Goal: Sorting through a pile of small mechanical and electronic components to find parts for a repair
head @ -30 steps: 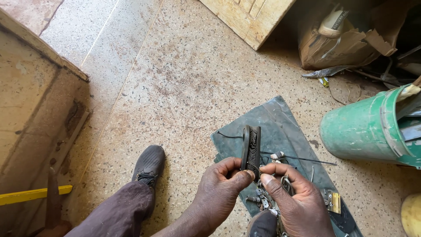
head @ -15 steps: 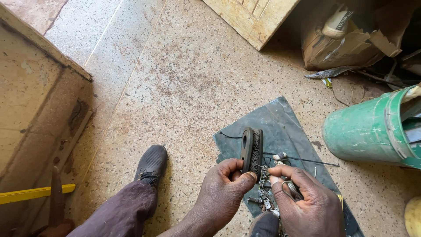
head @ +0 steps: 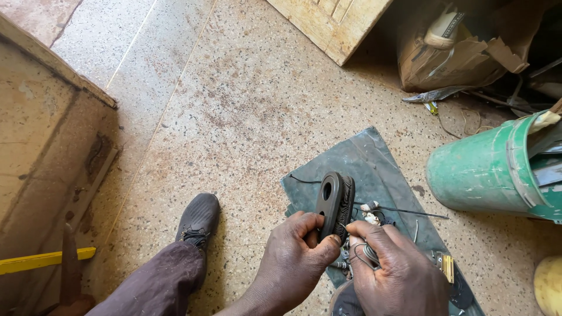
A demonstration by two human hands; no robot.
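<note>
My left hand (head: 293, 260) grips the lower end of a black oval part (head: 333, 199) with a slot hole, held upright on edge. My right hand (head: 395, 272) pinches thin wires (head: 366, 253) right beside that part, fingertips touching its lower edge. Both hands hover over a dark grey-green mat (head: 369, 169) on the floor, where small metal pieces and a thin black wire (head: 404, 209) lie. My dark shoe (head: 199, 219) and trouser leg (head: 152, 287) are to the left of the hands.
A green bucket (head: 492, 172) lies on its side at the right. A torn cardboard box (head: 462, 50) and a wooden panel (head: 331, 23) are at the top. A wooden crate (head: 44, 146) with a yellow-handled tool (head: 41, 260) stands at the left. A yellow object (head: 549, 284) sits at the lower right.
The black part has been tilted slightly so its slotted face shows more. My right hand's fingers have moved closer to its lower edge with the wires.
</note>
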